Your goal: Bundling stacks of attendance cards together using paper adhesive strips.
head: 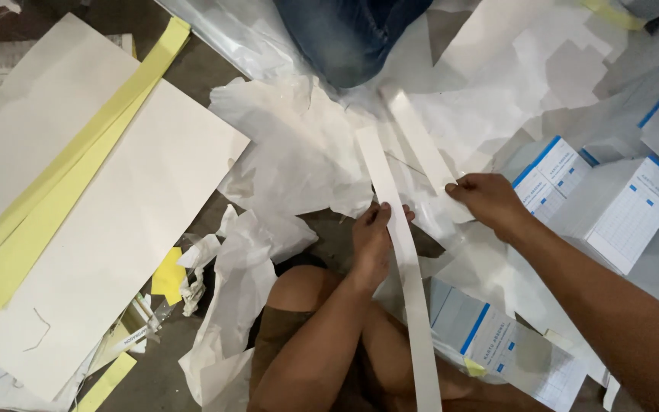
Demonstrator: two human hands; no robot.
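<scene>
A long, narrow strip of white card point(402, 252) runs from the middle of the frame down to the bottom edge, flat and straight, slightly wider toward its lower end. A second, shorter white card strip point(421, 145) lies just right of it, slanting from the upper centre toward the right of centre. Both rest on a heap of crumpled white tissue paper point(299, 152) spread over the floor. The left hand point(373, 238), at centre frame, sits against the left edge of the long strip, fingers curled and thumb pressed to the strip, pinching it. The right hand point(488, 200), right of centre, has its fingers bent closed on the lower end of the shorter strip. At the left of the frame lie large white card sheets point(108, 229) crossed by long pale yellow paper strips point(62, 175). At the right, stacks of white booklets with blue edging point(612, 206) sit close to the right hand. A knee in blue denim point(345, 34) shows at top centre.
</scene>
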